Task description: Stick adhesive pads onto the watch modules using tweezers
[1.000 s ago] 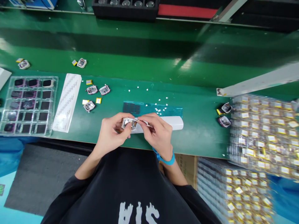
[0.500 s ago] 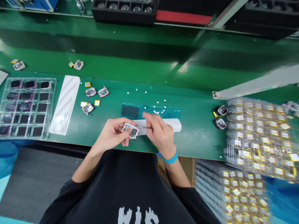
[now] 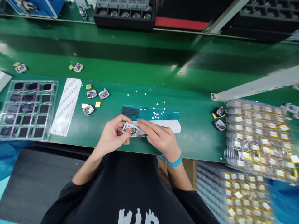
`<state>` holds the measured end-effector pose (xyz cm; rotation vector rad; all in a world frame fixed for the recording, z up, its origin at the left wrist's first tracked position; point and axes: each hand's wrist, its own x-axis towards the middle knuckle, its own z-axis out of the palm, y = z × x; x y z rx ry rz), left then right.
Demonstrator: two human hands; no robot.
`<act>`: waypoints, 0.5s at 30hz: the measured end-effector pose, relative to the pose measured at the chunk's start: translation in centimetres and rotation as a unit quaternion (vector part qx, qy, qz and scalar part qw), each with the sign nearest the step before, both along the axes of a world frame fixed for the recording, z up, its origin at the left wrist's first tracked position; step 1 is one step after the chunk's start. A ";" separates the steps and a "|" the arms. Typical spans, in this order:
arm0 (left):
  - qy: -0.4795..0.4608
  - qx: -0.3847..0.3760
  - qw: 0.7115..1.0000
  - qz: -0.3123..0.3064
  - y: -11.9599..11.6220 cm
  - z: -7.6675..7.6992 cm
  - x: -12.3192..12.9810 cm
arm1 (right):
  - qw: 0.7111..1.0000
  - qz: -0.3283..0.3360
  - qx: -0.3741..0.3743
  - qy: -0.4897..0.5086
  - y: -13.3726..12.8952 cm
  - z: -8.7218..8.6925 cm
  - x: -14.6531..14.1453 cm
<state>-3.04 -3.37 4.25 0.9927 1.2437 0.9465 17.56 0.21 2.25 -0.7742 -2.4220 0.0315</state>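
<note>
Left hand curled around a small square module, thumb and fingers pinching its edges, holding it just above the near edge of the green bench. Right hand meeting it from the other side, fingertips laid on the module's right edge, grasping a thin dark tool that pokes out under the fingers toward the module; blue wristband on that wrist.

Far left on the bench: clear compartment tray with dark square parts in most pockets. Just beside it, a long white strip sheet lying slantwise. Next over, loose modules of the same kind with small yellow pieces among them, two more modules well back near the far edge. Directly behind the hands, a teal film strip with a dark grid patch at its left end and white flecks scattered over it. Between the film and the hands, a white bar lying crosswise, partly covered by the right hand. Further right, two dark modules just beside stacked clear trays full of small yellow-labelled parts, a second stack lower down off the bench edge. Above those, a pale slanted rail.
</note>
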 end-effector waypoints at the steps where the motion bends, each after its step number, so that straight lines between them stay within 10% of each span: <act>1: 0.017 0.010 1.000 0.007 -0.1 -0.1 0.1 | 1.000 -0.001 0.006 -0.001 -0.1 0.0 0.0; 15: 0.221 0.215 0.950 0.051 -0.9 -1.9 1.5 | 0.995 -0.084 -0.010 -0.045 -1.6 -0.9 -2.2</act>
